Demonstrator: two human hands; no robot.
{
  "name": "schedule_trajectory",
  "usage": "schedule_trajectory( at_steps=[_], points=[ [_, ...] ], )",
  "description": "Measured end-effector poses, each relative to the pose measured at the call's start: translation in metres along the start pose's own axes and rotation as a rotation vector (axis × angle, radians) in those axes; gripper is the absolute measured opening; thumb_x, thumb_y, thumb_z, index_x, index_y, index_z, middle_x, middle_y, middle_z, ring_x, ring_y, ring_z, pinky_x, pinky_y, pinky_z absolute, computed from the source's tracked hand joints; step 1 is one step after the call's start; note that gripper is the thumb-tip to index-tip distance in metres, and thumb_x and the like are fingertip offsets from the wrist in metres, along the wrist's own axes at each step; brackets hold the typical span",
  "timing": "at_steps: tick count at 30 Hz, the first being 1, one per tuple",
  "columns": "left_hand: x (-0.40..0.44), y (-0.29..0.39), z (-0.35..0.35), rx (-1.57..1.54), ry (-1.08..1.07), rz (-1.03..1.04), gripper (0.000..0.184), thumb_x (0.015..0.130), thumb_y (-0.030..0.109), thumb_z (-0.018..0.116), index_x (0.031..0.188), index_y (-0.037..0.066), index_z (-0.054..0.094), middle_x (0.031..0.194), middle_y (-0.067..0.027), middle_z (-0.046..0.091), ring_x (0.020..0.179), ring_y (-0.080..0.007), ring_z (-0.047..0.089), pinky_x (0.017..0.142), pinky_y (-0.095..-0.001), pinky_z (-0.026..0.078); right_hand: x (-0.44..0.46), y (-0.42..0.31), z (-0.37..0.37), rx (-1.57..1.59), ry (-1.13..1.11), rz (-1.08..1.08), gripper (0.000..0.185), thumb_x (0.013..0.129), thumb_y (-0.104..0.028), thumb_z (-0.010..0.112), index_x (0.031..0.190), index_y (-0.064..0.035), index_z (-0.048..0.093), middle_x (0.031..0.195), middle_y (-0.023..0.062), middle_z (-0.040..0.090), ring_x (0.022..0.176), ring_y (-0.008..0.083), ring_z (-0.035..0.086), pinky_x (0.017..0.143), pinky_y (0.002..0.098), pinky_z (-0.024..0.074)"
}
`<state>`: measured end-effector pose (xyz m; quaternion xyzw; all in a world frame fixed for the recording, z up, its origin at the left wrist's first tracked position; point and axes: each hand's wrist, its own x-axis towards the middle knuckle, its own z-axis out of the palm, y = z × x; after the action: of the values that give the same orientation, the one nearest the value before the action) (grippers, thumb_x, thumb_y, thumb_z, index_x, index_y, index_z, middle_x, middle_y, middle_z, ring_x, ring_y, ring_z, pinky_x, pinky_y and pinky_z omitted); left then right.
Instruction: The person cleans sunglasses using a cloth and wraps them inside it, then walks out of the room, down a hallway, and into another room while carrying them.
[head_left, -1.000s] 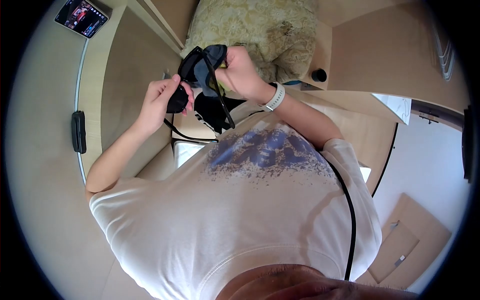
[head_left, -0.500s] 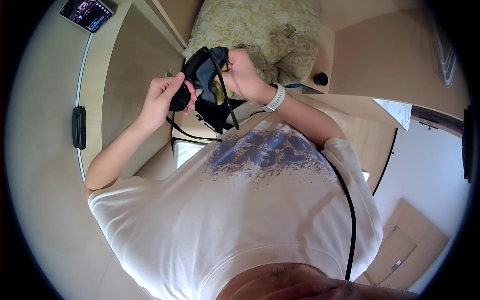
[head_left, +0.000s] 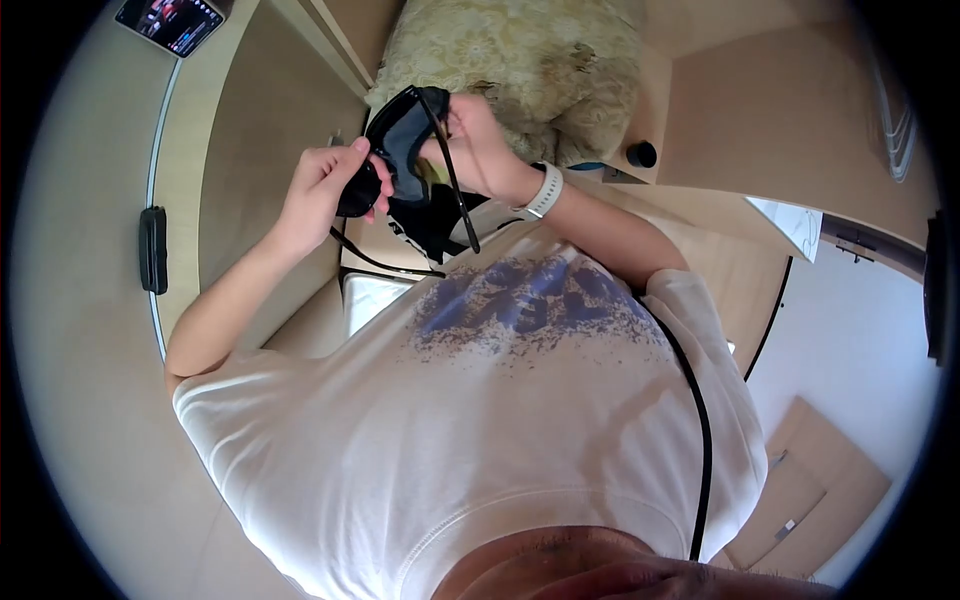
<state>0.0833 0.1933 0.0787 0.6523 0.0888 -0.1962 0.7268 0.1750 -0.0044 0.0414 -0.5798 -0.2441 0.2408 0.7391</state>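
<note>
In the head view, my left hand grips a pair of black sunglasses by one lens. Their two thin temples hang open toward my shirt. My right hand, with a pale watch on its wrist, closes around the other end of the sunglasses. A soft dark-grey piece, apparently a cloth, with some yellow-green showing, is pressed against the far lens under the right fingers. Part of the right fingertips is hidden behind the glasses and cloth.
A patterned yellowish bedding bundle lies ahead. A black cup-like object stands to its right. On the left ledge are a lit phone and a black case. A black cord runs over my shirt.
Around the far lens, the grey cloth and right fingers have shifted slightly, and less yellow-green shows. My left hand keeps its hold on the sunglasses.
</note>
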Motion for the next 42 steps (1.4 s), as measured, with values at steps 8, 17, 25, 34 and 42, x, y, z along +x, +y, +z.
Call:
schedule_trajectory(
  at_steps=[8,17,25,34,42],
  points=[
    [0.005,-0.009,-0.01,0.039,-0.041,-0.002,0.056,0.108,0.041,0.041,0.083,-0.002,0.065,0.075,-0.0076,0.066,0.063,-0.0123,0.064,0.055,-0.0251,0.051,0.005,0.012,-0.001,0.059,0.077,0.002,0.02,0.081,0.014,0.062,0.097,0.0034,0.067,0.093,0.003,0.071,0.085,0.0086,0.063,0.079,0.0265,0.0527],
    [-0.001,-0.007,-0.006,-0.004,-0.022,0.013,0.054,0.108,0.038,0.043,0.081,-0.002,0.066,0.072,-0.0079,0.066,0.06,-0.0119,0.064,0.053,-0.0248,0.051,-0.003,0.014,0.001,-0.052,0.025,-0.004,0.017,0.08,0.01,0.066,0.096,0.0028,0.067,0.092,0.003,0.071,0.086,0.0083,0.062,0.078,0.0265,0.0522],
    [0.005,-0.011,-0.009,0.065,-0.058,0.006,0.054,0.108,0.039,0.043,0.08,-0.002,0.066,0.071,-0.006,0.065,0.058,-0.0109,0.063,0.05,-0.0242,0.05,0.0,0.012,0.002,0.092,0.065,0.022,0.01,0.088,0.003,0.068,0.099,0.0007,0.067,0.091,0.0008,0.07,0.082,0.0088,0.063,0.074,0.0253,0.052],
    [0.002,-0.011,-0.006,0.068,-0.033,0.012,0.055,0.108,0.04,0.043,0.079,-0.001,0.066,0.069,-0.0057,0.065,0.058,-0.0106,0.062,0.049,-0.024,0.049,-0.012,0.025,-0.004,0.033,0.066,0.165,0.009,0.091,0.0,0.066,0.1,0.001,0.068,0.094,0.0017,0.071,0.086,0.0086,0.064,0.08,0.0252,0.0517],
    [-0.001,-0.015,-0.006,0.103,-0.096,-0.036,0.053,0.108,0.04,0.044,0.081,-0.001,0.066,0.071,-0.006,0.066,0.059,-0.0106,0.063,0.051,-0.0242,0.049,-0.01,0.015,0.009,0.139,0.081,-0.005,0.011,0.09,0.004,0.066,0.1,0.0017,0.069,0.092,0.0023,0.071,0.082,0.0091,0.064,0.073,0.0245,0.0531]
  ],
)
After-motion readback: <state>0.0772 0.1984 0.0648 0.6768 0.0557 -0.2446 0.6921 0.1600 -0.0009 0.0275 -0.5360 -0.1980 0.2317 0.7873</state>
